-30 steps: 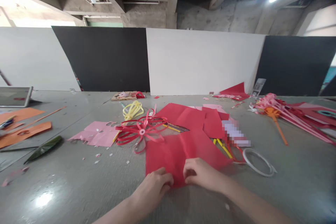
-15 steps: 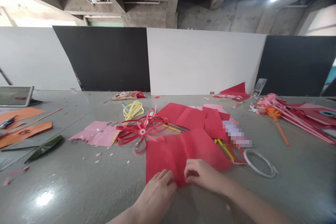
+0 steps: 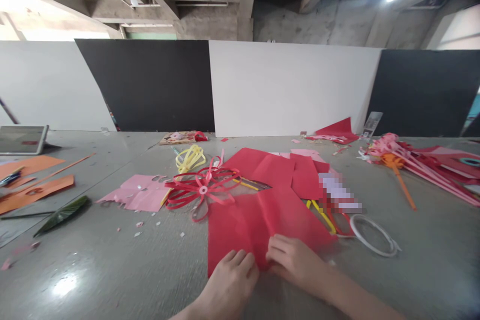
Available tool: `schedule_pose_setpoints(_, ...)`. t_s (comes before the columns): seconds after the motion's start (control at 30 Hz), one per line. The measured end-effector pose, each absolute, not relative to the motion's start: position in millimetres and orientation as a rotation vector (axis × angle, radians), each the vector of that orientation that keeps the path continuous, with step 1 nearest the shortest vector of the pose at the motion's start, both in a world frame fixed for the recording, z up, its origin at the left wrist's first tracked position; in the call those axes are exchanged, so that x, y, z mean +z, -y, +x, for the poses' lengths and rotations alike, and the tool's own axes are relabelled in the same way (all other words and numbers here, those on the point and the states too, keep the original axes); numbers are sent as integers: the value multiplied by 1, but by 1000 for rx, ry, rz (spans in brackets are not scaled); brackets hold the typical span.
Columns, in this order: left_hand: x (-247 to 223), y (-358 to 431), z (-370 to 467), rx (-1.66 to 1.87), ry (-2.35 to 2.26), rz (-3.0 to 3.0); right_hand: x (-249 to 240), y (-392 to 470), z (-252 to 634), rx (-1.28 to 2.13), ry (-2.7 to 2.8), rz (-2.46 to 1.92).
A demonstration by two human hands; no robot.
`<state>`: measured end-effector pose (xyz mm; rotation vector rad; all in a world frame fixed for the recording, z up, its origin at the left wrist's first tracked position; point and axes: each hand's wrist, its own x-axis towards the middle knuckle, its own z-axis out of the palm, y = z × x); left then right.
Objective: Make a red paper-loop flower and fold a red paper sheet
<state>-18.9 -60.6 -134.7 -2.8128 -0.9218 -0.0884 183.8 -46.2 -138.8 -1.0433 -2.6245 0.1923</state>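
- Left hand (image 3: 234, 277): fingers bent together over the near edge of the large red sheet, touching it; thumb hidden, so whether it pinches the sheet cannot be told.
- Right hand (image 3: 294, 262): fingers curled nearly closed, fingertips gripping the same near edge, just beside the left hand.
- Large red sheet (image 3: 240, 230): flat for the most part on the grey table (image 3: 131, 270), in front of the person; raised crease running away from the hands.
- Further red sheets (image 3: 275, 171): overlapping, directly behind the large one.
- Red strip flower (image 3: 203, 190): looped petals, pale round centre; beside the large sheet's far left corner.
- Yellow strip loops (image 3: 190, 159): behind the red flower.
- Pink sheet (image 3: 144, 192): cut and ragged, left of the red flower; small paper scraps nearby.
- Yellow handles (image 3: 324, 217): partly covered, at the large sheet's right side.
- White coil (image 3: 390, 252): lying to the right of those handles.
- Orange flower (image 3: 393, 161): long stem, beside a bundle of pink strips (image 3: 388, 146), far right.
- Green leaf shape (image 3: 62, 216): on a stem, left side, near cut orange sheets (image 3: 45, 190).
- Tablet (image 3: 22, 139): propped at far left.
- White panel (image 3: 292, 90), black panel (image 3: 150, 85): standing along the back.
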Motion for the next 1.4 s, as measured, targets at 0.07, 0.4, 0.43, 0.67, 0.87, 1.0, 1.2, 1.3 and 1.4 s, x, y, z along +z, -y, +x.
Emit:
schedule_pose_setpoints(0.07, -136, 61, -19, -100, 957, -2815, -136, 47, 185, 218, 2619, -1042)
schedule_pose_setpoints(0.4, -133, 56, -20, -73, 1065, -2816, -142, 46, 183, 35, 2691, -1034)
schedule_pose_setpoints(0.43, -131, 56, -20, -87, 1068, -2831, -142, 47, 182, 47, 2684, -1038)
schedule_pose_setpoints(0.67, -137, 54, -18, -163, 1103, -2818, -139, 52, 176, 268, 2521, -1121)
schedule_pose_setpoints(0.87, -141, 46, -18, -168, 942, -2796, -133, 54, 177, 544, 2378, -1133)
schedule_pose_setpoints(1.0, -144, 42, -18, -117, 817, -2746, -131, 52, 179, 682, 2314, -1126)
schedule_pose_setpoints(1.2, -143, 45, -16, -140, 900, -2813, -133, 50, 179, 778, 2242, -1154)
schedule_pose_setpoints(1.3, -137, 47, -16, -168, 930, -2855, -133, 51, 178, 807, 2219, -1154)
schedule_pose_setpoints(1.4, -132, 49, -16, -223, 991, -2893, -133, 51, 178, 821, 2209, -1146)
